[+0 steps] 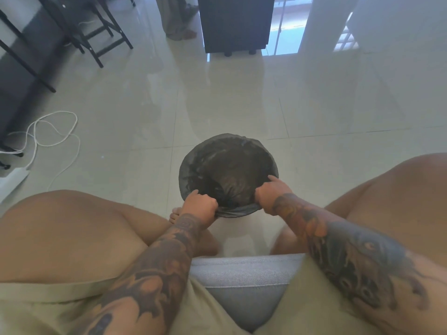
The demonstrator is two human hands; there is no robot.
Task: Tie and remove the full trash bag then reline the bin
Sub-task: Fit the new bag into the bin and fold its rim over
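A round bin lined with a black trash bag (227, 165) stands on the tiled floor between my knees. The bag's film is stretched over the rim and sags into the bin. My left hand (200, 206) grips the bag's folded edge at the near left of the rim. My right hand (272, 192) grips the bag's edge at the near right, its index finger stretched out along the rim. The bin's own walls are hidden under the bag.
I sit on a grey cushion (244, 279), my bare knees on either side of the bin. A white cable (55, 131) lies on the floor at left near a power strip (12, 180). Dark chairs (96, 32) stand far left, a dark cabinet (235, 22) at the back.
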